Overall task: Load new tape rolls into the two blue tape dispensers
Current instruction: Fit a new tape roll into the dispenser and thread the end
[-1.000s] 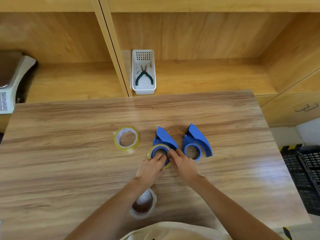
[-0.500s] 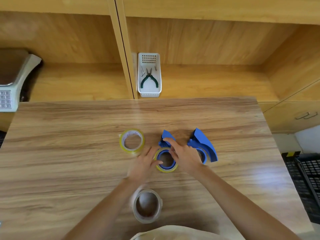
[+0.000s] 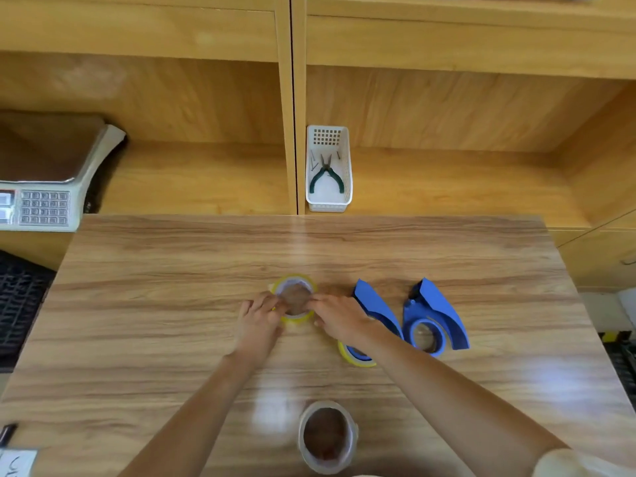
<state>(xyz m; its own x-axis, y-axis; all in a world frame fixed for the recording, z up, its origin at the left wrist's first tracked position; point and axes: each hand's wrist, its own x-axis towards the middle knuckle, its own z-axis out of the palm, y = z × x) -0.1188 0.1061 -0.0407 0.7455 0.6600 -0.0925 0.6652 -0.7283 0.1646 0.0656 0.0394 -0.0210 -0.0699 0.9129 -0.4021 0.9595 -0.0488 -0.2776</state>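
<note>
While flat, yellow tape roll prob. clear-wound.

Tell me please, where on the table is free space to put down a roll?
Free: the far strip of the table before the white basket, and the left side beside the left hand. Crowded: the middle, where both hands hold the yellow roll beside the two blue dispensers.

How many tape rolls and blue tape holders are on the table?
Yellow tape rolls: 2, one loose, one on the left dispenser
Pale tape roll: 1
Blue dispensers: 2
Total: 5
</note>
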